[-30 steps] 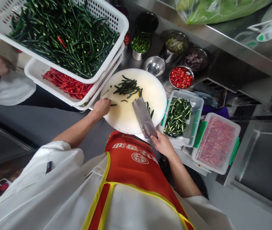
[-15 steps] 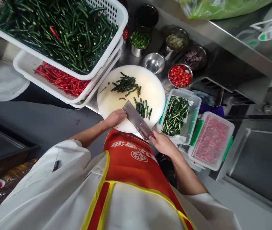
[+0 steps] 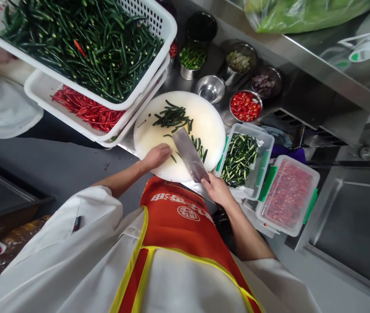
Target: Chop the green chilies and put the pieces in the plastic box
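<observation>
My right hand (image 3: 216, 188) is wrapped round the handle of a cleaver (image 3: 190, 153), its wide blade slanting over a round white cutting board (image 3: 147, 150). My left hand (image 3: 158, 156) is over the board's near left side, fingers curled together; whether something small is in them is hidden. Between that hand and the blade lie a few thin green chili pieces (image 3: 173, 158). A pile of dark green chili strips (image 3: 172, 116) rests on the board's far half. More cut green chilies (image 3: 200, 148) lie right of the blade, partly covered by it.
Stacked white baskets at left hold green chilies (image 3: 106, 52) and red chilies (image 3: 89, 108). Steel bowls stand behind the board, one with chopped red chilies (image 3: 245, 105). To the right are a box of sliced green chilies (image 3: 240, 158) and a lidded box (image 3: 289, 191). Another person's sleeve (image 3: 5, 104) shows at far left.
The cleaver has shifted up and slightly right, away from my left hand. My left hand has drawn back a little to the left, and green chili pieces now show between them.
</observation>
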The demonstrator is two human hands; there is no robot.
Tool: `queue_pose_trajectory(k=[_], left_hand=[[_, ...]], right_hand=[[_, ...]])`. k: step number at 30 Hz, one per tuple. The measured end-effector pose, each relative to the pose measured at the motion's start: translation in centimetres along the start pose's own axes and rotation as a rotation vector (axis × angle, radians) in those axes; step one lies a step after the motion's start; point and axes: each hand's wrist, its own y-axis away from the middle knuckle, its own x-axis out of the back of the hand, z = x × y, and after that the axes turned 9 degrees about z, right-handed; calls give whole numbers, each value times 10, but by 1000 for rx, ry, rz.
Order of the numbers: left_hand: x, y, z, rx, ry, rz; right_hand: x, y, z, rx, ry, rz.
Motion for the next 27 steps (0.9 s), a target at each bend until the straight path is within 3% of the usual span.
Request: queue_pose_trajectory(k=[3, 5, 8, 12, 17, 23, 27], left_hand=[[8, -26, -16, 207, -99, 96], [13, -43, -27, 255, -140, 56], [21, -55, -36, 223, -184, -64], [28, -42, -29, 116, -182, -161], [14, -14, 1, -100, -69, -208], [0, -6, 10, -126, -46, -145], [-1, -6, 7, -138, -43, -140]], right_hand=[[8, 18, 9, 13, -18, -18], [7, 26, 9, 62, -21, -64], [0, 29, 9, 83, -34, -110], [-6, 23, 10, -33, -57, -48], [3, 19, 1, -51, -96, -46], [20, 24, -4, -48, -142, -128], [13, 16, -6, -31, -131, -152]])
